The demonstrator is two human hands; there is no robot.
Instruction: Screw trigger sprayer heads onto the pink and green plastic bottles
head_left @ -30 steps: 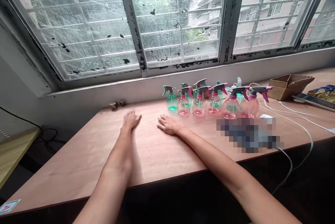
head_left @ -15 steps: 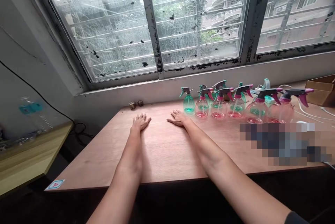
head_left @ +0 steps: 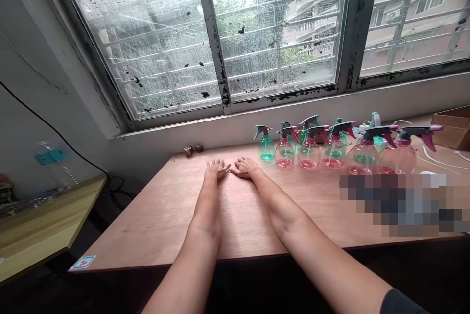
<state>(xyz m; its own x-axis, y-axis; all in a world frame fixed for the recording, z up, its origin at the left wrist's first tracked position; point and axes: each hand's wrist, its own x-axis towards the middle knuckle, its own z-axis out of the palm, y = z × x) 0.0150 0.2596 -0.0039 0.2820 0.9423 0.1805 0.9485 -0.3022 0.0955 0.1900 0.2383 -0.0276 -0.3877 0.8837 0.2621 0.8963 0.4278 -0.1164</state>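
Flat on the pinkish wooden table (head_left: 157,221), my left hand (head_left: 217,169) has its fingers stretched out and holds nothing. Beside it, my right hand (head_left: 244,167) also rests on the wood with fingers extended, its fingertips close to the left hand's. Nearest to my right hand stands a green spray bottle (head_left: 266,149). A row of clear pink spray bottles, the first a pink spray bottle (head_left: 284,152), continues to the right, with more green ones behind. Two small brown objects (head_left: 193,150) sit at the table's back edge, beyond my left hand.
A window (head_left: 220,39) with peeling frame rises behind the table. At the right are a cardboard box (head_left: 453,130), white cables and a pixelated patch. On the left stands a lower wooden table (head_left: 47,221), with a black cable (head_left: 51,125) along the wall. A sticker (head_left: 82,262) marks the front left corner.
My left hand has slid right across the table toward my right hand, which has shifted slightly left. The view has tilted a little. The spray bottles stand as before.
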